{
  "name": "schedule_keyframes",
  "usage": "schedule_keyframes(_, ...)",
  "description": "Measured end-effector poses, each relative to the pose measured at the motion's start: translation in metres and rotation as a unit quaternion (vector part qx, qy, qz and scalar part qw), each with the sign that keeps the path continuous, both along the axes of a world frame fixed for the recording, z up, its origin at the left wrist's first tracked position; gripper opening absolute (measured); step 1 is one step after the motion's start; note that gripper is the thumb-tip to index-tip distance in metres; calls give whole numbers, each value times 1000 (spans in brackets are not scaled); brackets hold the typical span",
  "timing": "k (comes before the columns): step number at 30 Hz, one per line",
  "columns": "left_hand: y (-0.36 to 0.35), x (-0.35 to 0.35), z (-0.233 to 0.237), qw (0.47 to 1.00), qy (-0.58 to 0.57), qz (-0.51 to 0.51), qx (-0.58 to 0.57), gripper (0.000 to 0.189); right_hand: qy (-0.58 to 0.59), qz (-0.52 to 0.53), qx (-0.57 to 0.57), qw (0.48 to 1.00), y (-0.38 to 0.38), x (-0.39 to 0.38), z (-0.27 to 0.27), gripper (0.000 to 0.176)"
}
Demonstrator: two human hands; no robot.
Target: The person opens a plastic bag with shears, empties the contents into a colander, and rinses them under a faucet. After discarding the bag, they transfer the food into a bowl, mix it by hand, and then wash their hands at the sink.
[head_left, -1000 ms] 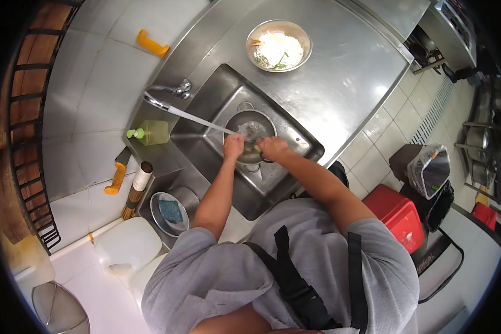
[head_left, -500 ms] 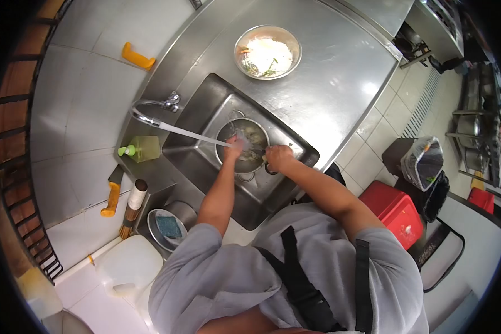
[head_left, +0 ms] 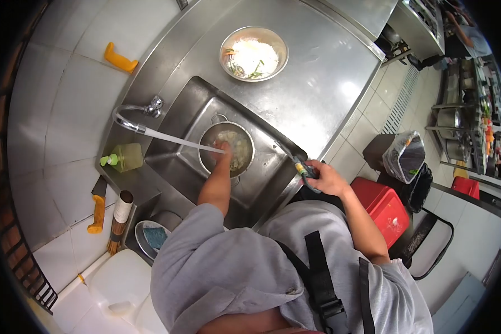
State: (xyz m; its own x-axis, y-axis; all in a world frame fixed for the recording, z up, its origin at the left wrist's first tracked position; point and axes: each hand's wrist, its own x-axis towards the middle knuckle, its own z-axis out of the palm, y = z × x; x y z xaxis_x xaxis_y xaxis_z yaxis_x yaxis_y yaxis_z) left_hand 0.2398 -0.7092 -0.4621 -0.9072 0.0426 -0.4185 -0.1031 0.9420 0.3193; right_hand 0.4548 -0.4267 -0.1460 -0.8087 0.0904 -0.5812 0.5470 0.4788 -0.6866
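My left hand (head_left: pixel 222 149) reaches into a round metal pot (head_left: pixel 253 151) standing in the sink (head_left: pixel 274 181). Cloudy water and pale pieces (head_left: pixel 239 146) fill the pot around it, and its fingers are partly hidden there. A stream from the curved faucet (head_left: pixel 129 123) falls onto that hand. Over the sink's near right edge, my right hand (head_left: pixel 329 179) is closed around scissors (head_left: pixel 305 173) with dark and yellow handles, their thin blades pointing up-left over the sink.
On the steel counter sits a metal bowl (head_left: pixel 281 62) of white shreds and vegetables. Left of the sink are a soap bottle (head_left: pixel 129 157), a brush (head_left: pixel 119 220) and a container with a blue scouring pad (head_left: pixel 157 238). A red bin (head_left: pixel 373 203) stands to the right.
My right hand has moved away from the pot toward the sink's near right edge, carrying the scissors. My left hand stays in the pot under the running water. The view has shifted slightly.
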Motion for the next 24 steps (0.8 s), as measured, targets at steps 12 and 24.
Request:
schedule_keyframes(12, -1, 6, 20, 954, 210, -204, -65, 18, 23, -54, -119, 991, 8, 7, -31, 46)
schedule_keyframes(24, -20, 27, 161, 940, 246, -102, 213, 15, 157, -71, 210, 963, 23, -75, -2, 49)
